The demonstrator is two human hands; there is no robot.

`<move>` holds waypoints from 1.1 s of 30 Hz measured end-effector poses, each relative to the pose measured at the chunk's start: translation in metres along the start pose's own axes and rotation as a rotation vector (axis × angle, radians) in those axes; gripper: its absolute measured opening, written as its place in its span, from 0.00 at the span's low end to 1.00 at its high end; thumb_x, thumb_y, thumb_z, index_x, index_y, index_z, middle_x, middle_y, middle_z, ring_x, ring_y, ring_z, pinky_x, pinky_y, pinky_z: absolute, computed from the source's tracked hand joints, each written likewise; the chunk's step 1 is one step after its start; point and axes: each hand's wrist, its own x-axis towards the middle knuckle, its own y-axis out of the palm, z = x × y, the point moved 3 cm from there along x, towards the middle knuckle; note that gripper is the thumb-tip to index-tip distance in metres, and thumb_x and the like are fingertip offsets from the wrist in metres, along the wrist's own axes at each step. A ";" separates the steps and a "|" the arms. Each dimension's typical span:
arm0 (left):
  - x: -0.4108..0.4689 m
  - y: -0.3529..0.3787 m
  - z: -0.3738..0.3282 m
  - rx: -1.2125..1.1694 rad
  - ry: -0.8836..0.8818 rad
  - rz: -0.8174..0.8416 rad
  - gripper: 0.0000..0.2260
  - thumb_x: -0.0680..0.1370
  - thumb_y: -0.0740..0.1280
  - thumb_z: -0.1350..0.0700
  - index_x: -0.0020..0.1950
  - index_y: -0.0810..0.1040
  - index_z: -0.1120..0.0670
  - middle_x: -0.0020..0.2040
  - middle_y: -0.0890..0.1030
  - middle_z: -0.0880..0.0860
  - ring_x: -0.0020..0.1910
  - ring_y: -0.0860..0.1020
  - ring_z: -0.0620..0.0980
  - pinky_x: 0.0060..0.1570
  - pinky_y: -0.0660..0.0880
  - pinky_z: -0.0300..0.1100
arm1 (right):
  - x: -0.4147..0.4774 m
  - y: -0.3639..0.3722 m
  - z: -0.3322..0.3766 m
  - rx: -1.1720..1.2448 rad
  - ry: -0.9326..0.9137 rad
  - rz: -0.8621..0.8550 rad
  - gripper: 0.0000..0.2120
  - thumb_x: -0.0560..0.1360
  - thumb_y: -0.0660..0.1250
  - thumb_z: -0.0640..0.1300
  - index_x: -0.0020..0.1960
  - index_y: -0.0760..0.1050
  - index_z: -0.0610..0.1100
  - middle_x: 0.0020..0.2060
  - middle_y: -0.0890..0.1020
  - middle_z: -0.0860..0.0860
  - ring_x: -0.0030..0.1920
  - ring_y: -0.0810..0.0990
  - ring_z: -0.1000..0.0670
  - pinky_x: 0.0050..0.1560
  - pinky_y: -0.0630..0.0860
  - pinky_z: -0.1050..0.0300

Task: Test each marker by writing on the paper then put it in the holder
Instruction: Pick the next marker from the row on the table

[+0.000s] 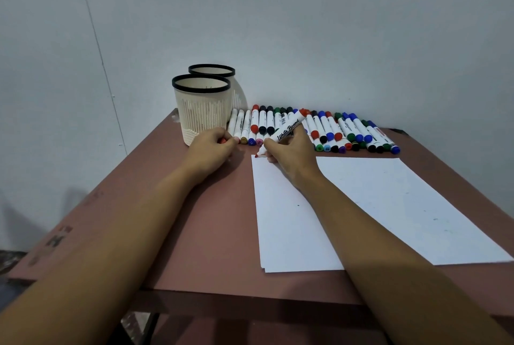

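While tip-down on paper (361,205), one red marker (286,129) in right fingers' (279,147) grip, red cap (223,140) in left fingers' (219,134) pinch; two holders (201,111).

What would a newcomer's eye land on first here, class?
Probably the right hand at centre, gripping a red whiteboard marker with its tip at the far-left corner of the white paper. Behind it, a row of markers lies along the wall, with two cream holders at its left end. The left hand beside the front holder pinches something small and red, likely the cap.
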 end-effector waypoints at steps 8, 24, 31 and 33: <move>-0.001 -0.001 -0.001 0.012 0.002 -0.001 0.09 0.78 0.63 0.52 0.41 0.77 0.55 0.31 0.77 0.52 0.31 0.74 0.46 0.36 0.70 0.40 | 0.003 -0.002 -0.001 0.054 0.015 -0.033 0.27 0.70 0.72 0.40 0.66 0.67 0.40 0.48 0.81 0.41 0.50 0.82 0.40 0.50 0.81 0.42; -0.001 -0.001 -0.001 0.041 0.014 0.013 0.10 0.79 0.63 0.52 0.43 0.78 0.56 0.33 0.79 0.53 0.33 0.74 0.47 0.39 0.70 0.42 | 0.004 -0.016 0.003 0.313 0.065 -0.036 0.15 0.75 0.66 0.34 0.53 0.65 0.49 0.41 0.79 0.44 0.38 0.81 0.49 0.46 0.82 0.52; -0.001 -0.001 0.000 0.059 0.023 0.015 0.10 0.79 0.63 0.52 0.40 0.77 0.53 0.32 0.78 0.51 0.34 0.75 0.46 0.37 0.70 0.40 | 0.000 -0.005 0.003 0.140 -0.031 0.047 0.21 0.70 0.69 0.36 0.59 0.67 0.48 0.39 0.78 0.45 0.37 0.78 0.46 0.35 0.74 0.55; -0.001 0.000 0.000 0.050 0.019 0.013 0.10 0.79 0.63 0.52 0.41 0.78 0.55 0.32 0.78 0.51 0.34 0.75 0.47 0.39 0.70 0.42 | -0.002 -0.005 0.003 0.128 -0.029 0.049 0.20 0.69 0.69 0.35 0.57 0.68 0.48 0.35 0.77 0.47 0.34 0.76 0.47 0.34 0.73 0.56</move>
